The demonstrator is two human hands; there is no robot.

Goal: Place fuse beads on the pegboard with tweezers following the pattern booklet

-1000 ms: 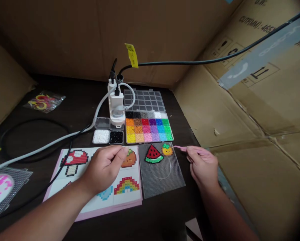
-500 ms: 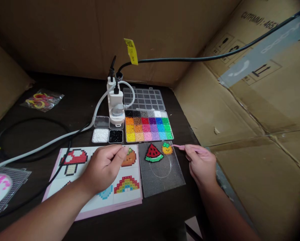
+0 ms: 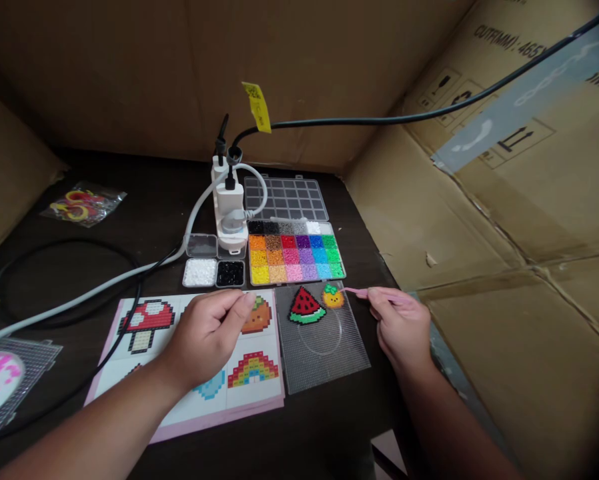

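Pink tweezers (image 3: pixel 390 295) are pinched in my right hand (image 3: pixel 402 327), right of the clear pegboard (image 3: pixel 324 360). Their tip reaches the edge of a small orange fruit made of beads (image 3: pixel 333 299), with green leaves and a little face. Beside it on the pegboard lies a bead watermelon slice (image 3: pixel 305 307), red and green with a black outline. My left hand (image 3: pixel 212 330) hovers over or rests on the pattern sheet (image 3: pixel 179 413), thumb pressed to a curled forefinger; whatever it might hold is hidden. Printed pixel pictures show around it, among them a mushroom and a rainbow.
Behind the pegboard stands a sorted bead box (image 3: pixel 297 257) with its lid open. Small boxes of white beads (image 3: pixel 199 273) and black beads (image 3: pixel 230 273) adjoin a white power strip (image 3: pixel 230 213). Cables (image 3: pixel 104 270) cross the left side; cardboard walls (image 3: pixel 479 220) enclose the table.
The camera view has shifted very slightly. Both hands and the tweezers keep practically the same position over the sheet and pegboard.
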